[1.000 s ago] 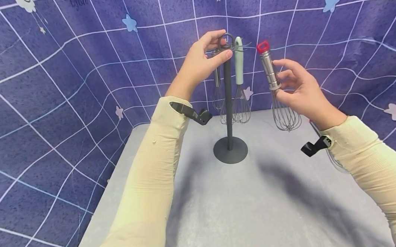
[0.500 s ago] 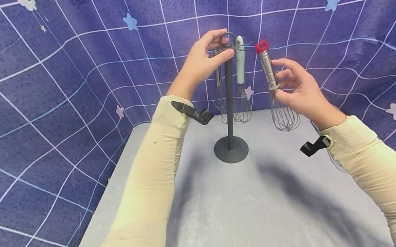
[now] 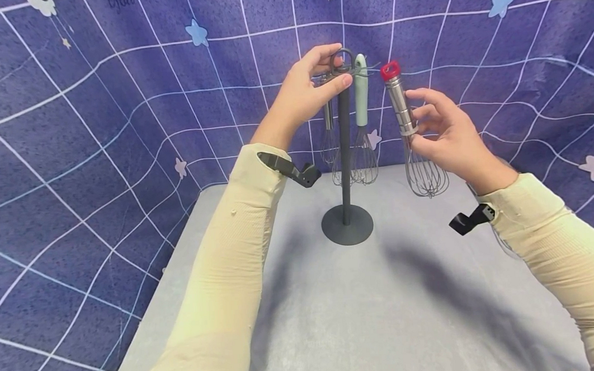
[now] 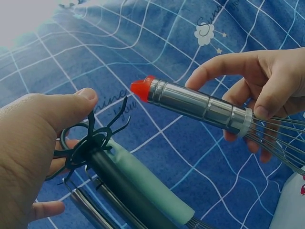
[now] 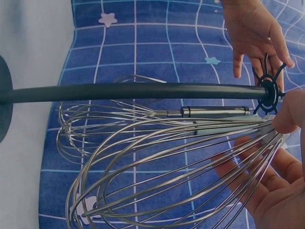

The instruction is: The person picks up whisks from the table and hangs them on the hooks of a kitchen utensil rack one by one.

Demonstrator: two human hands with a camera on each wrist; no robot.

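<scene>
Your right hand (image 3: 447, 133) pinches a red-tipped whisk (image 3: 400, 104) low on its shiny, banded metal handle, thumb and fingers meeting near where the thin wires flare into a rounded balloon. Your left hand (image 3: 309, 84) holds the crown of a dark, matte whisk stand (image 3: 345, 160), thumb to one side of its ring and fingers to the other. Both your arms reach forward in ribbed cream sleeves, the right wrist bent inward; the whisk slants, its red loop (image 3: 390, 70) uppermost, just beside the curved hooks and apart from them. A mint-handled whisk (image 3: 361, 101), smooth and tapering, hangs between that loop and the slim post. Metal-handled whisks (image 4: 93, 210) hang at the other side (your left wrist view shows two handles; the head view half hides them). The stand's round disc base rests on a grey table (image 3: 313, 308), before a rippled blue cloth (image 3: 252, 109) with white grid lines and pale stars.
</scene>
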